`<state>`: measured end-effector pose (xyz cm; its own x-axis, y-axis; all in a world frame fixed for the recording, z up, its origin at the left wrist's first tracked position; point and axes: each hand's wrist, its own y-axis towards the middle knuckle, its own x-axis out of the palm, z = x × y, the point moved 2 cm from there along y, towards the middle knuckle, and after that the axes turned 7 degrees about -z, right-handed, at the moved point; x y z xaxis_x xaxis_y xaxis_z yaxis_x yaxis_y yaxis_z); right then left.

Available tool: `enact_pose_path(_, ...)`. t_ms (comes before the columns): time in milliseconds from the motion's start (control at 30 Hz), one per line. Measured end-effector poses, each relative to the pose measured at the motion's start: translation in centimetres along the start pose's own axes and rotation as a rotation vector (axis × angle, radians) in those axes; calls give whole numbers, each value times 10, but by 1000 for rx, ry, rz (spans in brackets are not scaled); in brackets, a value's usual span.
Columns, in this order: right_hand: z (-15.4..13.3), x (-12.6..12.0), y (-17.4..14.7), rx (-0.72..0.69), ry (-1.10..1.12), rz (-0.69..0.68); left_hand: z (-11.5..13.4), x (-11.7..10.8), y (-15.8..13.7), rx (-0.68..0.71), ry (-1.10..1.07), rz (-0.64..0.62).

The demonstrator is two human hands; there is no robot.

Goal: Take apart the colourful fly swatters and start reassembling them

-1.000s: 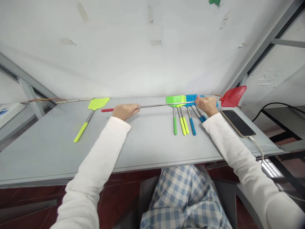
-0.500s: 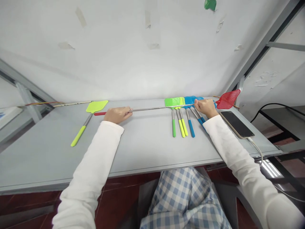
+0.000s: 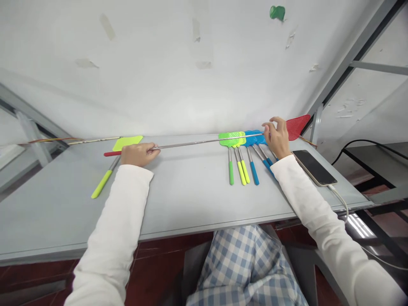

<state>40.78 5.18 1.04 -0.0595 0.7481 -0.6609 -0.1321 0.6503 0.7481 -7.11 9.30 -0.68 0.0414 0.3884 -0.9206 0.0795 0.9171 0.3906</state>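
A red fly swatter (image 3: pixel 197 142) with a long metal rod is held level above the table. My left hand (image 3: pixel 137 154) is closed round it where the red handle meets the rod. Near the swatter's red mesh head (image 3: pixel 297 127), my right hand (image 3: pixel 278 138) is at the rod with fingers lifted and apart; the hand hides part of the rod there. Behind the rod lie green and yellow swatters (image 3: pixel 232 138) and several blue swatters (image 3: pixel 254 137), handles toward me. One yellow-green swatter (image 3: pixel 102 183) lies beside my left hand, partly covered by it.
A phone (image 3: pixel 314 167) with a white cable rests at the table's right end. The grey table (image 3: pixel 191 199) backs onto a white wall (image 3: pixel 159 85). Metal frame posts stand on both sides, and thin wires run along the back edge.
My left hand has moved left with the red handle, and more rod shows between the hands. The red head has shifted left. My right hand's fingers have loosened and lifted.
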Motion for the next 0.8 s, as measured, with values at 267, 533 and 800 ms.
enact_pose_path(267,44,2,-9,504,138,335,-24,11,1,-28,-46,14)
enact_pose_path(533,25,16,-8,470,46,130,-25,21,3,-43,35,21)
enact_pose_path(800,-32,28,-6,33,-136,-540,-12,18,3,-75,113,-36)
